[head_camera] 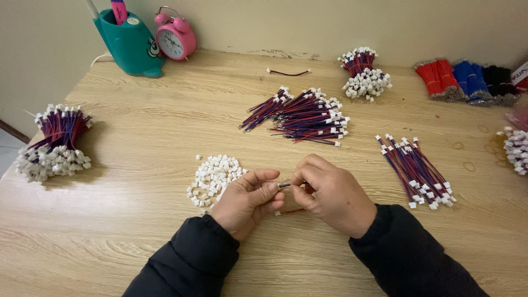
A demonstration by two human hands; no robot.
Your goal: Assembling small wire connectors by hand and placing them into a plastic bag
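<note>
At a wooden bench (308, 258), a person's left hand (247, 201) and right hand (330, 192) meet over the near middle, each pinching one end of a short red-and-blue wire lead (284, 186) between thumb and fingertips; the lead's tail trails onto the wood just below the hands. Whether a housing is already seated on the lead cannot be told, since the fingers cover its tip.

Just left of the hands lies a pile of loose white connector housings (214, 176), a sizeable supply that suggests plenty of fitting remains. Finished work appears well advanced: a tied bundle with white ends (55, 146) sits at the far left edge, a second tied bundle (366, 74) far right of centre, and a third (517, 148) at the right edge. Loose fitted leads (308, 115) fan out beyond the hands, with another loose sheaf (418, 170) to the right. Bare red, blue and black wire bunches (467, 80) wait at the far right. A teal pen holder (129, 41) and pink alarm clock (175, 37) stand far left.
</note>
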